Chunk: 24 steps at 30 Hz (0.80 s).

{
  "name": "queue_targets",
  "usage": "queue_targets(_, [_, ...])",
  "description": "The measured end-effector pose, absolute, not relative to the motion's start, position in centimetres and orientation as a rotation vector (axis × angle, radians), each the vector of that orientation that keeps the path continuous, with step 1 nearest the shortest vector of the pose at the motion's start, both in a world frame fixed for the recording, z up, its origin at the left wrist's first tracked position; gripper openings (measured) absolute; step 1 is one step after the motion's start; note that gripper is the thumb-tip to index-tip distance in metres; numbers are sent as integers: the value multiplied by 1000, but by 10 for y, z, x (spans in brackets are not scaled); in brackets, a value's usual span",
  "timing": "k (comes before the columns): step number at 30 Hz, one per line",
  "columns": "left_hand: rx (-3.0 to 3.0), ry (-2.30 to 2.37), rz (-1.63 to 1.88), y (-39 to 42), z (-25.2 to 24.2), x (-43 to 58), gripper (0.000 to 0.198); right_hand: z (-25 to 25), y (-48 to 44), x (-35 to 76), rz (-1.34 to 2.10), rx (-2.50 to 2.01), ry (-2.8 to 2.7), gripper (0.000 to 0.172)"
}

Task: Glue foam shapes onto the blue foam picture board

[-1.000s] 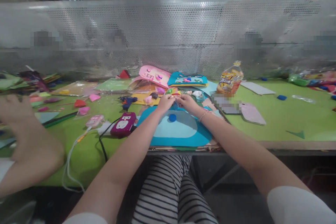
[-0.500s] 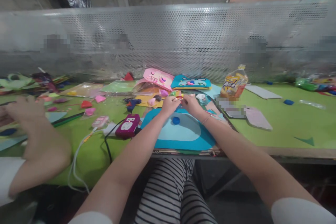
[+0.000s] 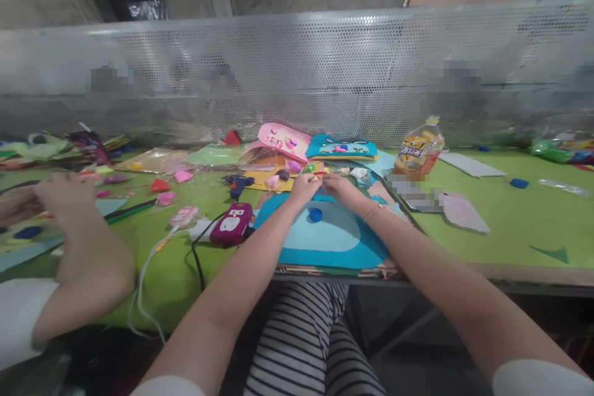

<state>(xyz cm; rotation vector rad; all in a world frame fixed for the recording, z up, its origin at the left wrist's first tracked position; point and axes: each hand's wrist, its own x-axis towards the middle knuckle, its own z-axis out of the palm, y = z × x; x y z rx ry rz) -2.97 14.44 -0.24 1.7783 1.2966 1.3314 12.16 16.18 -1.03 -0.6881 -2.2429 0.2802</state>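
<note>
My left hand (image 3: 304, 190) and my right hand (image 3: 340, 189) meet fingertip to fingertip above the far edge of a blue paper piece (image 3: 292, 257). Both are closed in a pinch; whatever lies between the fingers is too small to make out. On the paper's light blue centre (image 3: 334, 236) sits a small dark blue lump (image 3: 315, 215), nearer to me than the hands. Just beyond the fingers are bits of coloured material, among them a pink lump (image 3: 273, 182) and a crumpled whitish wrapper (image 3: 361, 174). A decorated pink piece (image 3: 283, 141) and a decorated blue piece (image 3: 341, 147) lie farther back.
A drink bottle (image 3: 419, 151) stands right of centre, near a pale phone-shaped object (image 3: 464, 213). Left of my arm lie a purple device (image 3: 232, 224) with cables and a dark blue glue gun (image 3: 240, 184). A co-worker's arm (image 3: 95, 247) reaches in at left. A perforated metal screen (image 3: 297, 74) runs behind.
The whole view has shifted slightly to the right. My right hand's fingers have straightened and drawn close to my left fingertips. The blue paper and lump stay in place on the table.
</note>
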Motion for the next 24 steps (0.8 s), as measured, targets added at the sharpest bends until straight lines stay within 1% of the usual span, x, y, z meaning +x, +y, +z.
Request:
queue_targets(3, [1758,1297,1317,145,-5,-29,39,-15,167,124,312,-767,-2247,15])
queue_targets(6, [1650,1343,1381,150,-8,-32,44,-20,171,124,361,-888,-2151,16])
queue_targets(9, [1481,1412,1490,156,-10,-38,44,-23,172,123,523,-966,-1967,13])
queue_targets(12, [1368,1449,1589,160,-10,-44,41,-20,170,122,743,-981,-1762,18])
queue_targets(14, [1321,1441,1621,161,-10,-45,40,-17,168,122,812,-989,-1677,21])
queue_targets(17, [1241,1359,1583,161,-9,-44,47,-13,165,123,845,-1002,-1610,19])
queue_targets(20, [1145,1220,1493,161,-9,-41,54,-14,165,124,868,-966,-1611,22])
queue_targets(24, [1105,1166,1449,159,-10,-39,55,-17,167,126,804,-954,-1684,27])
